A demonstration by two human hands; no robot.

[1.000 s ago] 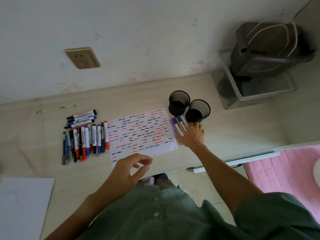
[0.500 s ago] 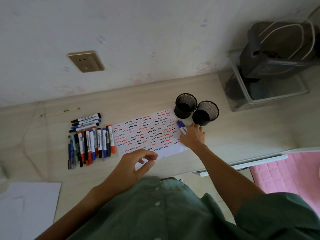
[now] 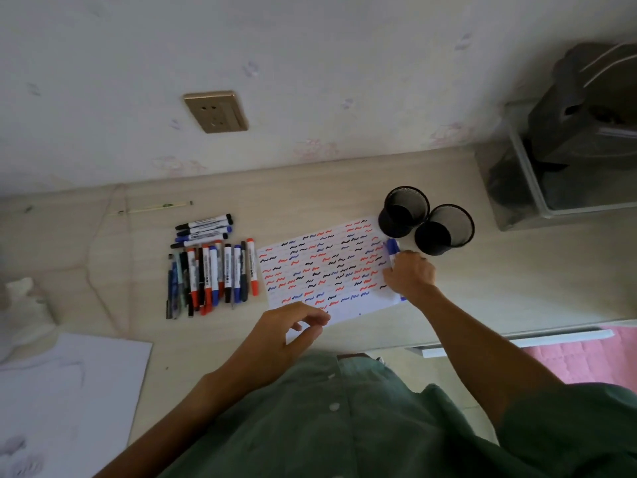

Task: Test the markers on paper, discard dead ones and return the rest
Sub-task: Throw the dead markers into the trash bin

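Observation:
A white test paper (image 3: 327, 270) covered in red, blue and black squiggles lies on the desk. My right hand (image 3: 410, 274) curls over a few blue-capped markers (image 3: 392, 250) at the paper's right edge, just in front of two black mesh cups (image 3: 403, 212) (image 3: 444, 229). My left hand (image 3: 289, 327) rests at the paper's near left corner, thumb and fingers loosely bent, holding nothing. A row of several markers (image 3: 213, 274) lies left of the paper, with three more (image 3: 203, 229) lying crosswise behind them.
A clear plastic bin (image 3: 524, 201) with a dark bag stands at the back right. White sheets (image 3: 69, 391) lie at the near left. A thin stick (image 3: 151, 207) lies near the wall. A socket (image 3: 215, 112) is on the wall.
My right hand has slid left from beside the cups onto the markers at the paper's right edge and closed over them. My left hand has settled on the paper's near corner.

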